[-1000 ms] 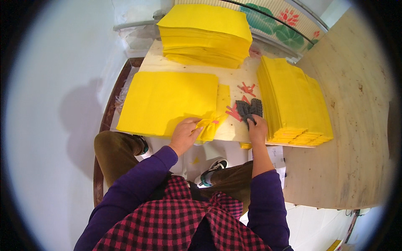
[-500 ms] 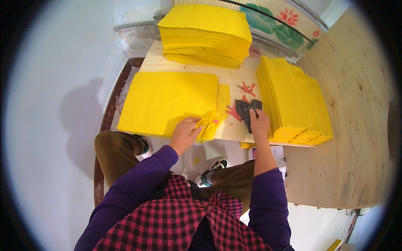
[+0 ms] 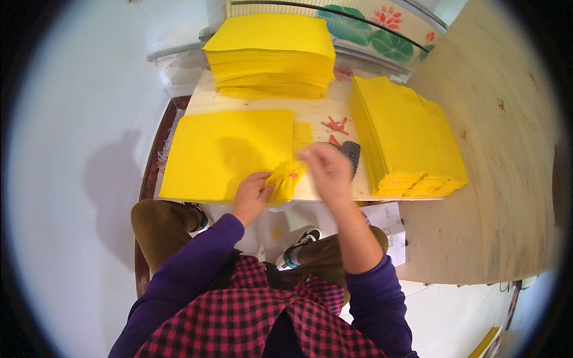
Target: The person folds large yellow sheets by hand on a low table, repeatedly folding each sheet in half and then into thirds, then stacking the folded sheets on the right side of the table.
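Observation:
My left hand is closed on a bunched yellow cloth piece at the near edge of the table. A small orange-red strip sits on its gathered part. My right hand hovers just right of the bunch, smeared by motion, so its fingers and anything in them cannot be made out. Behind that hand, partly hidden, lies a dark grey, ridged, knitted-looking piece. A flat pile of yellow cloth sheets lies under and left of the bunch.
Loose orange-red strips lie mid-table. A tall yellow cloth stack stands at the back, and folded yellow stacks line the right side. Beyond them rises a large wooden board. Papers show below the table's front edge.
My right hand has let go of the grey piece and moved left toward the bunched cloth. The grey piece stays on the table. My left hand keeps its hold. The whole view has shifted slightly.

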{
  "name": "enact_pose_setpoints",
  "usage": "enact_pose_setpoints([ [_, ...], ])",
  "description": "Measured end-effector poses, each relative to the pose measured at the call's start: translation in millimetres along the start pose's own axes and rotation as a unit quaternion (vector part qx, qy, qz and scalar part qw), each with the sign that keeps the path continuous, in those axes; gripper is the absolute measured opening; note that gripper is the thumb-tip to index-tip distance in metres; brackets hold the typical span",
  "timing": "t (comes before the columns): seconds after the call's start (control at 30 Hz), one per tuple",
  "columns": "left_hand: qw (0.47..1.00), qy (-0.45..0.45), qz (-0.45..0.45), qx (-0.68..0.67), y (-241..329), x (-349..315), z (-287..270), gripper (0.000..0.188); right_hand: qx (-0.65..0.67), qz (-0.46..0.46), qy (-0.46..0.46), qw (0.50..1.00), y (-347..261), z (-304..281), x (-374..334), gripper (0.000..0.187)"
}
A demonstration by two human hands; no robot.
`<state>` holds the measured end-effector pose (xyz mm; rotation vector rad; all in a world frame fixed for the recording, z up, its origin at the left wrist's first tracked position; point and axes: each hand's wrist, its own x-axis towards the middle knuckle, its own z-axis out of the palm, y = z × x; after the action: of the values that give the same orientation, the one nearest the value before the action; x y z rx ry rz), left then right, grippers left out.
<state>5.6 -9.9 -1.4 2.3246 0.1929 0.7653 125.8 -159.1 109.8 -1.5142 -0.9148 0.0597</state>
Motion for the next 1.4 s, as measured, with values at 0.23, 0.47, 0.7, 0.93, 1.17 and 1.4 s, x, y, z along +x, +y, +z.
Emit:
enact_pose_setpoints([
  [0.23,1.000,-0.004,-0.009,-0.004,0,0,-1,0.024,0.387,-0.203,-0.377,0.817,-251,166,-40,0.023],
  [0.47,1.000,-0.004,-0.015,-0.022,-4,1,0,0.024,0.247,-0.322,-0.644,0.649,-282,189,-65,0.027],
  [0.7,0.999,-0.021,-0.025,-0.011,1,0,-4,0.025,0.474,-0.220,-0.569,0.635,-292,190,-85,0.047],
  [0.93,0.999,0.018,-0.010,-0.026,-2,1,0,0.023,0.365,-0.251,-0.648,0.620,-289,195,-67,0.044],
  [1.17,1.000,-0.004,-0.021,0.002,-6,4,-2,0.025,0.373,-0.192,-0.641,0.643,-299,183,-84,0.043],
  [1.4,0.998,-0.035,-0.052,-0.005,-12,2,0,0.031,0.505,-0.299,-0.462,0.665,-309,206,-111,0.038],
])
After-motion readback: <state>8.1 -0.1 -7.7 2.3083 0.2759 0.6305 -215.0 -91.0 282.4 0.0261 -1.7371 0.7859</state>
